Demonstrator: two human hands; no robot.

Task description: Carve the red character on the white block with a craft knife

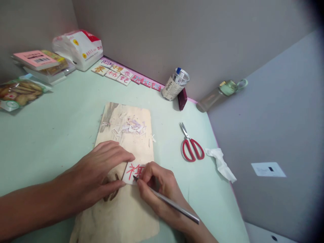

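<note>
- The left hand (101, 172) lies palm down on a pale wooden board (138, 143). Its fingers are loosely spread and not closed around anything.
- Its forefinger and thumb sit either side of the left edge of a small white paper square with a red Chinese character (132, 171). They press the square flat against the board's near half.
- The right hand (159, 189) is closed in a pen grip around a thin silver craft knife (174, 206). The dark tip touches the lower edge of the paper square.
- The two hands are close together, meeting at the square.
- A heap of small white paper scraps (131, 127) lies on the far part of the board.
- The board rests on a pale green tabletop (50, 128) set in a corner of grey walls.
- Red-handled scissors (191, 146) lie closed to the right of the board. A crumpled white tissue (220, 162) lies just beside them at the table's right edge.
- At the back stands an open tin can holding tools (175, 84), with a small dark red block (182, 98) against it.
- A clear bottle with a green cap (220, 93) leans to the right of these.
- A row of small character tiles (126, 76) runs along the back wall.
- At the far left are a white plastic package (78, 49), a stack topped by a pink box (36, 59), and a clear bag of brown snacks (17, 92).
</note>
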